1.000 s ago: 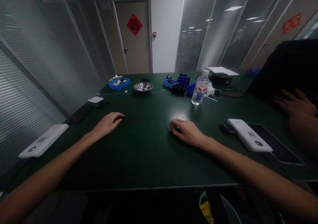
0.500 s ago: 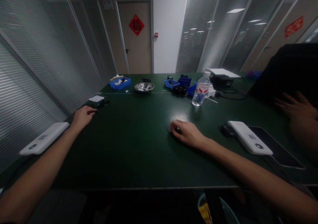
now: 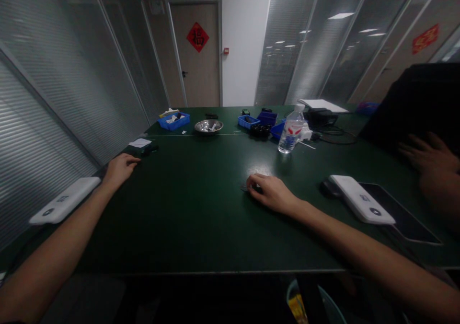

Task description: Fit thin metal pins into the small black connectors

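My left hand [image 3: 120,167] rests near the left edge of the dark green table [image 3: 201,209], its fingers loosely curled; what they cover is hidden. A small dark object [image 3: 149,149] and a white slip of paper [image 3: 139,143] lie just beyond it. My right hand [image 3: 271,192] lies palm down at the table's middle. Its fingers are closed over a small dark part [image 3: 251,188] that shows at the fingertips.
White flat devices lie at the left [image 3: 63,201] and right [image 3: 359,198], the right one beside a dark tablet [image 3: 402,214]. Farther back stand a water bottle [image 3: 290,133], a metal bowl [image 3: 208,126] and blue bins [image 3: 173,121]. Another person's hand [image 3: 427,156] rests at right.
My left hand swept from the table's middle to the left edge; the small dark object under it is no longer at the middle. My right hand stayed put.
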Motion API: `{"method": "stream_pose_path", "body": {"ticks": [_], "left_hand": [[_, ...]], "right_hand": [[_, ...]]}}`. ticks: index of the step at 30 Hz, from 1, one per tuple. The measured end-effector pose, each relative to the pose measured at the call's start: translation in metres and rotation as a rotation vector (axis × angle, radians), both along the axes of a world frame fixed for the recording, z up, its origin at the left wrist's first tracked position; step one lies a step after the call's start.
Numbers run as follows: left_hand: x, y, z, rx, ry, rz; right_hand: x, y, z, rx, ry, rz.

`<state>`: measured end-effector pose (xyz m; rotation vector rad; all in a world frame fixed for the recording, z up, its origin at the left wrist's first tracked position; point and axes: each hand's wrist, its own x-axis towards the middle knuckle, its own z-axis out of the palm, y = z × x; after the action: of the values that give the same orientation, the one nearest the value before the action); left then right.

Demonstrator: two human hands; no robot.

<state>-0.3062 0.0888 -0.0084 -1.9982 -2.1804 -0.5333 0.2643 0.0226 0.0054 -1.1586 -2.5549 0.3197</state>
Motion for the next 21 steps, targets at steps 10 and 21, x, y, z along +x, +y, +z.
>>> {"method": "stream_pose_path", "body": {"ticks": [10, 21], "left_hand": [[0.0067, -0.0062, 0.0052, -0.023, 0.092, -0.017], [0.0093, -0.009, 0.007, -0.049, 0.167, 0.016]], "right_hand": [[-0.0001, -0.0005, 0.0009, 0.003, 0.009, 0.004], [-0.0009, -0.0019, 0.0044, -0.025, -0.003, -0.004]]}}
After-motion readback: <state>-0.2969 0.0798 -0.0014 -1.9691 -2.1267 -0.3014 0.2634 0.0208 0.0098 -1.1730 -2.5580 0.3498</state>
